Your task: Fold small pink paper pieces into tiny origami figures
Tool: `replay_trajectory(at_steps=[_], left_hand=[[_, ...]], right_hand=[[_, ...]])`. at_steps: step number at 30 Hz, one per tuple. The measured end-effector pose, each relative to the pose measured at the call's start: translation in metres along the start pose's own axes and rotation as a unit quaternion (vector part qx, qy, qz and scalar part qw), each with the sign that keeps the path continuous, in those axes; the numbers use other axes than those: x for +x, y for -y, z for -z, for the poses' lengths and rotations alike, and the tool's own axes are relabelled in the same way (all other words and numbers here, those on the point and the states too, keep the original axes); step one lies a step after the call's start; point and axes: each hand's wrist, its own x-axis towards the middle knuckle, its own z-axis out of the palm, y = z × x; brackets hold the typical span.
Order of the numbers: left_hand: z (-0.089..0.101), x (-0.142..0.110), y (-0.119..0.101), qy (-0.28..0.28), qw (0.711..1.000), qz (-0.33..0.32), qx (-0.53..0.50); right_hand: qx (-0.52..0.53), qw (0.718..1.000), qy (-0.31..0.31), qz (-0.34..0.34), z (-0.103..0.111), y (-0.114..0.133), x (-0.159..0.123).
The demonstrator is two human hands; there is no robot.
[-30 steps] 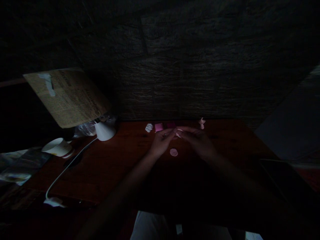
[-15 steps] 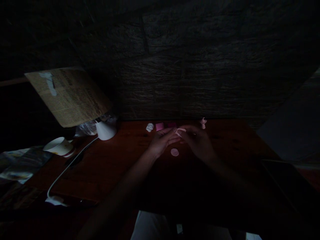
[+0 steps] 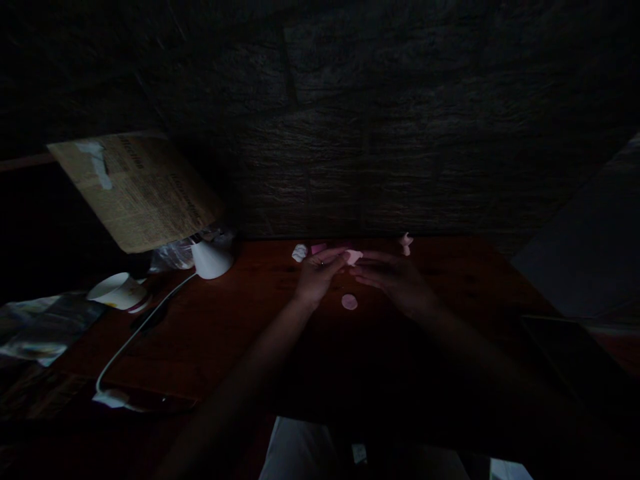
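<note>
A small pale pink piece point(image 3: 355, 257), which looks like modelling clay, is pinched between the thumb and fingers of my left hand point(image 3: 320, 275). My right hand point(image 3: 393, 277) is just right of it, fingers stretched towards the piece and apart; the fingertips are at its edge, and in this dim light I cannot tell whether they touch it. On the table below both hands lies a flat pink disc point(image 3: 349, 302). Behind my left hand sit a white crumpled lump point(image 3: 299, 253) and a pink block point(image 3: 319, 248), partly hidden. A pale pink shaped figure point(image 3: 406, 243) stands behind my right hand.
The dark wooden table point(image 3: 240, 320) meets a brick-patterned wall point(image 3: 320, 133). At left are a lamp with a white base point(image 3: 212, 260) and a newsprint-patterned shade point(image 3: 140, 193), its cord point(image 3: 145, 327), a paper cup point(image 3: 117, 291) and plastic wrapping point(image 3: 45, 330).
My right fingers have loosened from their closed grip around the pink piece and spread out. The piece now shows more fully, slightly further left, in my left hand.
</note>
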Motion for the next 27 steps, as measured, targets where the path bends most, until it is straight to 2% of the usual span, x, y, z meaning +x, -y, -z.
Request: replay_trajectory(at_steps=[7, 13, 18, 23, 27], left_hand=[[-0.002, -0.005, -0.006, 0.052, 0.998, -0.004, 0.043], [-0.004, -0.006, -0.008, 0.023, 0.999, -0.011, 0.04], [-0.006, -0.007, -0.009, 0.044, 0.999, 0.012, -0.006], [-0.007, -0.011, -0.01, 0.092, 0.994, 0.038, -0.034], [-0.006, -0.011, -0.007, 0.092, 0.993, 0.057, -0.051]], right_hand=[[-0.089, 0.994, -0.053, 0.044, 0.004, -0.004, 0.002], [-0.15, 0.983, -0.061, 0.084, 0.003, -0.004, 0.001], [-0.17, 0.974, -0.108, 0.106, 0.0, -0.001, 0.0], [-0.147, 0.977, -0.122, 0.096, -0.002, -0.002, 0.001], [-0.159, 0.981, -0.104, 0.041, -0.004, -0.005, 0.001]])
